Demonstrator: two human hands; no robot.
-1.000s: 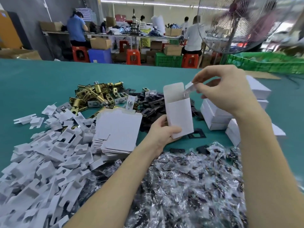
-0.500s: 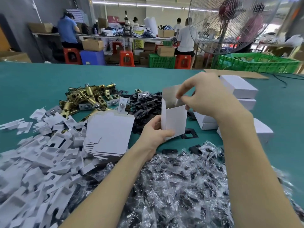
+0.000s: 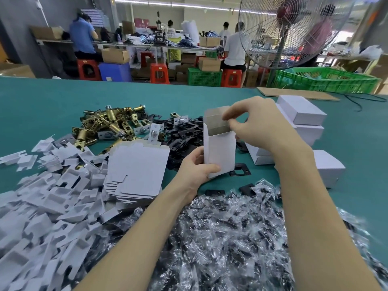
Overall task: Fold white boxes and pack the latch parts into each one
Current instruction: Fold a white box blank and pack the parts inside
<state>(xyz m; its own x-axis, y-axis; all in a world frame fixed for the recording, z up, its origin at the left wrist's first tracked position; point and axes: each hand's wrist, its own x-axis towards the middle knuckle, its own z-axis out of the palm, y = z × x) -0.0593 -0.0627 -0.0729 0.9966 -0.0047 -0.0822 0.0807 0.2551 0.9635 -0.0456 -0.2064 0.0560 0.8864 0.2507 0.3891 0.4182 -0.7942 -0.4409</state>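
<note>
I hold a small white box (image 3: 220, 152) upright above the green table (image 3: 52, 106), its top flaps standing open. My left hand (image 3: 194, 170) grips its lower end, thumb across the front. My right hand (image 3: 255, 124) is at the open top and pinches a flap with its fingertips. Brass latch parts (image 3: 109, 124) lie heaped at the back left, black strike plates (image 3: 184, 133) behind the box. A stack of flat white box blanks (image 3: 138, 169) lies left of my left hand. Folded white boxes (image 3: 302, 114) are piled on the right.
White cardboard inserts (image 3: 48, 196) cover the near left. Clear plastic bags of small parts (image 3: 226, 234) fill the near middle between my forearms. A standing fan (image 3: 294, 30) and a green crate (image 3: 323, 80) are beyond the table's far right edge. Several people work at benches behind.
My right hand came down from above the box to its open top and now pinches a flap. The box dropped slightly lower in my left hand and opened out.
</note>
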